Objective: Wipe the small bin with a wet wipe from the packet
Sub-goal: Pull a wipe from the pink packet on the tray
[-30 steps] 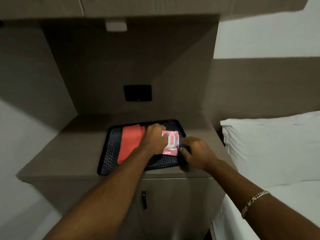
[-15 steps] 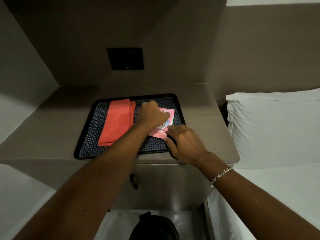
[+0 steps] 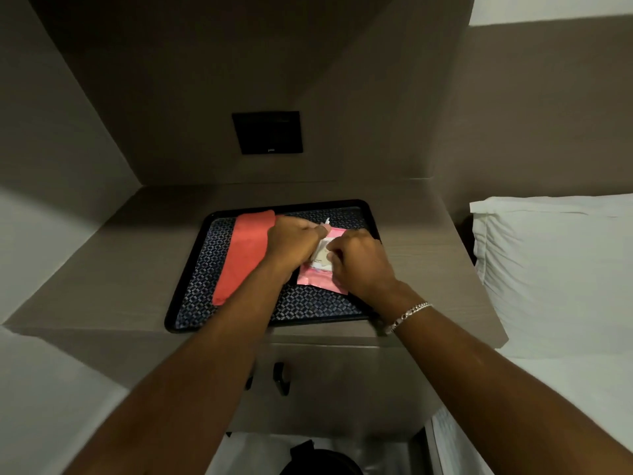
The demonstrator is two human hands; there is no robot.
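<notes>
A pink wet wipe packet [image 3: 317, 280] lies on the right half of a black tray [image 3: 191, 269] with a patterned liner. My left hand [image 3: 294, 242] grips the packet's far end, thumb on top. My right hand [image 3: 360, 265] rests on the packet's right side and pinches the pale, lifted flap [image 3: 322, 253] at its middle. A dark round object, probably the small bin [image 3: 320, 461], shows partly at the bottom edge, on the floor under the cabinet.
A folded red cloth [image 3: 246, 252] lies on the tray's left half. The tray sits on a grey bedside cabinet [image 3: 102, 269] with a door handle [image 3: 281, 378]. A bed with a white pillow [image 3: 555, 269] is on the right, and a dark wall panel [image 3: 267, 132] is behind.
My right hand has moved from the tray's front edge onto the packet, and the flap now stands lifted. My left hand stays on the packet. The view has tilted downward.
</notes>
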